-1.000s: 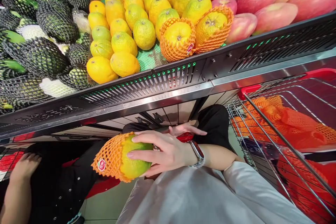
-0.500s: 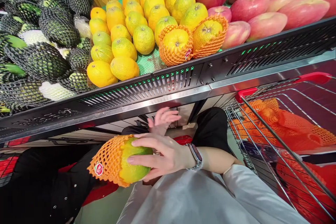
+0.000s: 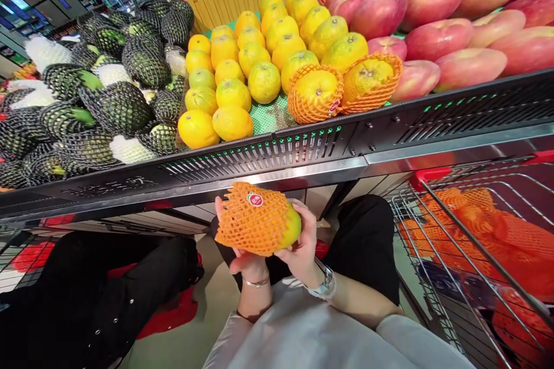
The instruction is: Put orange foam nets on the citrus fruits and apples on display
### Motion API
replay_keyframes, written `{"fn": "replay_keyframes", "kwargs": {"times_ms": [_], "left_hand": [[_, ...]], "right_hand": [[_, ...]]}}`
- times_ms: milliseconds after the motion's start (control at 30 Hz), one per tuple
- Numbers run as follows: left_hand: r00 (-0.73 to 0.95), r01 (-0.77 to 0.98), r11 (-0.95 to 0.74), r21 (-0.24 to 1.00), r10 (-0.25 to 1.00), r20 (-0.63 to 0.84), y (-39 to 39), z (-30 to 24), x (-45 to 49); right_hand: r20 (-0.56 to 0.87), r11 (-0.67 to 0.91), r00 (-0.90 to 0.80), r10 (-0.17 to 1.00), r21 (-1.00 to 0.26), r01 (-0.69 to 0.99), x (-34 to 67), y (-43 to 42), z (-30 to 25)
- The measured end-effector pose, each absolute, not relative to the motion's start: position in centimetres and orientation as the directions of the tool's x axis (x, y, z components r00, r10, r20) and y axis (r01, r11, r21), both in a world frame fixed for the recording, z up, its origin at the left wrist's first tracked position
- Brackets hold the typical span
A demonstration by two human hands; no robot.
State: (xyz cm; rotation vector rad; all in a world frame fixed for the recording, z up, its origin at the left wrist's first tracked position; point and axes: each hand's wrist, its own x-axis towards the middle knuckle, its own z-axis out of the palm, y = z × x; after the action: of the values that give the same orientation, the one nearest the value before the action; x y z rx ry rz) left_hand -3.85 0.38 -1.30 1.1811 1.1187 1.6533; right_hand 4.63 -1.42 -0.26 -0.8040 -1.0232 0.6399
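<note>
In front of my lap I hold a yellow-green orange (image 3: pixel 291 227) between both hands. An orange foam net sleeve (image 3: pixel 253 222) with a red round sticker covers most of it, leaving its right end bare. My left hand (image 3: pixel 250 265), with a bracelet at the wrist, supports the sleeve from below and the left; some of its fingers are hidden behind. My right hand (image 3: pixel 305 239), wearing a watch, is closed round the bare end. Two oranges in foam nets (image 3: pixel 317 92) sit at the display's front edge, beside rows of bare oranges (image 3: pixel 264 82).
A black slotted display rim (image 3: pixel 268 147) runs across ahead of me. Netted dark green fruit (image 3: pixel 119 106) lies left, large pink apples (image 3: pixel 437 0) right. A wire cart (image 3: pixel 433 202) holding orange nets stands at my right. Another person's dark-clad leg (image 3: pixel 142 277) is close on my left.
My right hand has turned the orange, so the sleeve's sticker now faces up. My left hand has come onto the sleeve from beyond. The view has shifted, showing more of the background.
</note>
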Motion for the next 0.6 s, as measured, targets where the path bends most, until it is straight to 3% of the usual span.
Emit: {"fn": "replay_keyframes", "kwargs": {"times_ms": [133, 267, 400, 467, 600], "left_hand": [[-0.274, -0.224, -0.310, 0.924, 0.930, 0.245, 0.3, -1.3, -4.0], [-0.216, -0.187, -0.325, 0.927, 0.934, 0.283, 0.5, -0.1, -3.1], [-0.222, -0.098, -0.342, 0.935, 0.923, 0.314, 0.6, 1.1, -1.4], [-0.325, -0.068, -0.471, 0.879, 0.844, 0.427, 0.8, 1.8, -1.3], [-0.525, 0.186, -0.739, 0.648, 0.483, 0.701, 1.2, 3.8, -3.5]], "right_hand": [[0.418, 0.518, 0.359, 0.835, -0.817, -0.254, 4.4, -1.5, -1.3], [0.285, 0.464, 0.445, 0.849, -0.805, -0.370, 3.9, -1.6, -1.8], [0.062, 0.350, 0.452, 0.890, -0.729, -0.588, 3.2, -1.4, -2.1], [0.002, 0.287, 0.381, 0.925, -0.662, -0.693, 3.3, -1.2, -2.3], [0.047, 0.259, 0.306, 0.951, -0.663, -0.702, 4.7, -0.5, -3.1]]}}
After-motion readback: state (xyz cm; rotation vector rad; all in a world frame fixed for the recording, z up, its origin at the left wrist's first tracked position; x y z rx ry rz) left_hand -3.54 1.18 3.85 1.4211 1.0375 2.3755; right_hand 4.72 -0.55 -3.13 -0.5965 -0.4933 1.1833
